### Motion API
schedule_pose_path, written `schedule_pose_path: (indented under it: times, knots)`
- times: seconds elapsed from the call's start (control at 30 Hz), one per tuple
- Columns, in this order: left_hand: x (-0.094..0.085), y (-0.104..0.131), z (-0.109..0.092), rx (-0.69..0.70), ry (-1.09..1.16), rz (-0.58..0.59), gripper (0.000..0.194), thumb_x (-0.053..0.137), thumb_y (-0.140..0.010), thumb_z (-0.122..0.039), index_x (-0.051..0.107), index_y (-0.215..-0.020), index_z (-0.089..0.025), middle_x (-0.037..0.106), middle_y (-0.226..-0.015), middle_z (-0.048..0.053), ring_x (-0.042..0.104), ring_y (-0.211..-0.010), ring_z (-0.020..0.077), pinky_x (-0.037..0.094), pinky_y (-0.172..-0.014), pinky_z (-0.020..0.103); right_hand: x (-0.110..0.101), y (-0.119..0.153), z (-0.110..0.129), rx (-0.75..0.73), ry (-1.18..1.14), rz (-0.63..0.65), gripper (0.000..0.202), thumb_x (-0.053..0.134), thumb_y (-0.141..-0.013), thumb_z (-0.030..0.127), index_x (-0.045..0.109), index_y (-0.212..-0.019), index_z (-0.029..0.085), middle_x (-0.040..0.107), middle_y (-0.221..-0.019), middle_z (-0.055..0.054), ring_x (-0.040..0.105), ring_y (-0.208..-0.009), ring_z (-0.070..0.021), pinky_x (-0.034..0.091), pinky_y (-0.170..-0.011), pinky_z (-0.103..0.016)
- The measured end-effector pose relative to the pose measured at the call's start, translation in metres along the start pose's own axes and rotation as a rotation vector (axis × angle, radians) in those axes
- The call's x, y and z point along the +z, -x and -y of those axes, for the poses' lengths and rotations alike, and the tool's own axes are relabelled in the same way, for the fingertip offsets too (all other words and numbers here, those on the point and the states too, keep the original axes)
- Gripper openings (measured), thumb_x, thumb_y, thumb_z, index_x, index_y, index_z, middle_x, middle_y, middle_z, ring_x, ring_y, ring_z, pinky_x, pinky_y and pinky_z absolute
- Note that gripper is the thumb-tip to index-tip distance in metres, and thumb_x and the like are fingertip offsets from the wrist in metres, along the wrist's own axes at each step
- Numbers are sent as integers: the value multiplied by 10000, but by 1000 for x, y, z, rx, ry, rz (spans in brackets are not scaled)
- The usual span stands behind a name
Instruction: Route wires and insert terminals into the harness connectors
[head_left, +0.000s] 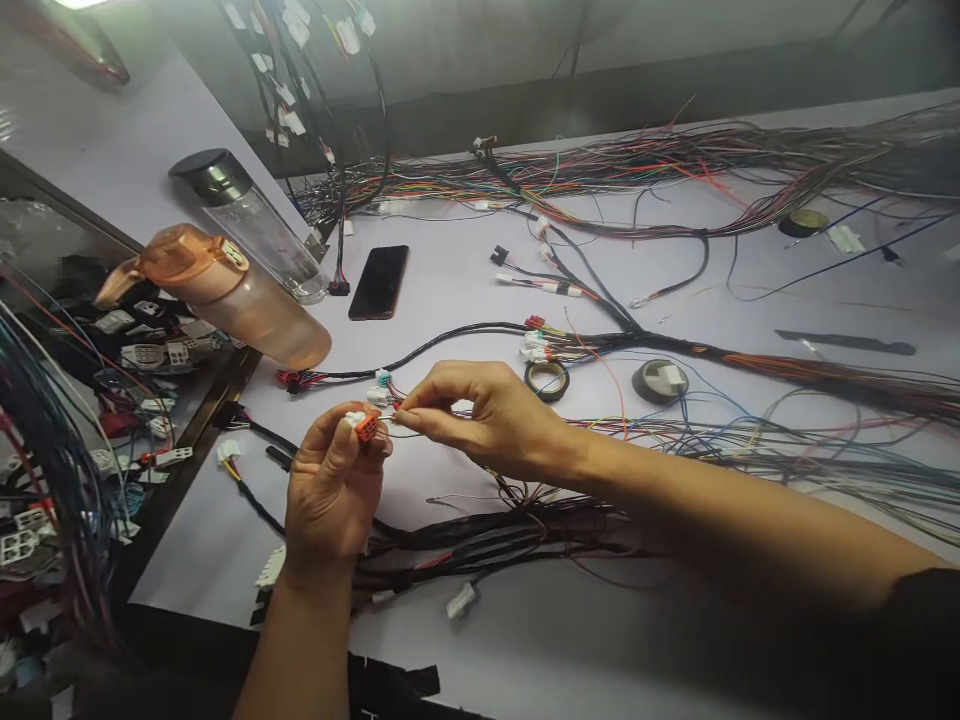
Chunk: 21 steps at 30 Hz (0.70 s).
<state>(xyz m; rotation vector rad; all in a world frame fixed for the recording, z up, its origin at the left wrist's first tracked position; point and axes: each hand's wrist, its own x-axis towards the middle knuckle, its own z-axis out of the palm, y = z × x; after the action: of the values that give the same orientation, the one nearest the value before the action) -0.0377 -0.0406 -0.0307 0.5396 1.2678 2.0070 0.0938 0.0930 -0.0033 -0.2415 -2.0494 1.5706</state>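
Note:
My left hand [334, 490] holds a small white and orange connector housing [364, 425] between thumb and fingers, its orange face with rows of holes turned to the right. Just right of it, my right hand [487, 415] pinches a thin wire [386, 418] whose end points at that orange face. Whether the wire's tip touches the housing is too small to tell. Behind the fingers lie small white and teal connectors [382, 385] on the table. A black-sleeved cable [420, 347] ending in a dark red connector [291, 380] runs behind both hands.
Two bottles, one peach [247, 310] and one clear [262, 225], lie at the left near a phone [379, 282]. Tape rolls [546, 380] and a taped wire harness [675, 347] are on the right. Loose wires [600, 180] line the back. Connectors [142, 355] fill the left side.

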Motion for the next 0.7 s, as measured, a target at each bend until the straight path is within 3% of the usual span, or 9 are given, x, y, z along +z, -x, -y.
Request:
schedule_pose_path:
  times: [0.2, 0.37, 0.43, 0.57, 0.7]
  knots:
    - [2, -1, 3, -31, 11, 49, 199, 784, -711, -328, 713, -869, -229, 689, -862, 4, 655, -855, 144, 563, -809, 261, -9, -4, -6, 206, 78, 158, 160, 595, -892, 208, 723, -891, 110, 665, -743, -8, 547, -665, -85, 400, -626, -212]
    - [4, -1, 4, -22, -4, 100, 177, 749, -752, -316, 705, -895, -219, 694, -917, 18, 651, -985, 210, 537, -914, 359, -14, -6, -3, 209, 177, 223, 201, 573, -914, 240, 733, -912, 119, 673, -762, -22, 555, -694, -101, 416, -658, -224]
    - [4, -2, 6, -10, -13, 83, 187, 753, -749, -289, 702, -906, -203, 692, -922, 22, 660, -948, 193, 541, -898, 337, -17, -3, 7, 182, 248, 161, 198, 571, -914, 239, 729, -897, 120, 679, -794, -30, 572, -728, -111, 432, -694, -236]
    - [3, -6, 8, 12, -14, 6, 216, 777, -722, -285, 699, -896, -183, 691, -893, 21, 673, -894, 170, 546, -849, 274, -19, 21, 34, 34, 308, -94, 215, 529, -937, 250, 708, -918, 132, 685, -885, -25, 601, -810, -110, 458, -754, -235]
    - [2, -7, 9, 21, 12, 6, 247, 798, -694, -286, 703, -890, -170, 692, -861, 22, 677, -880, 178, 545, -853, 291, -1, 55, 37, -50, 319, -41, 217, 489, -950, 215, 672, -1026, 126, 692, -984, -55, 634, -875, -130, 496, -799, -256]
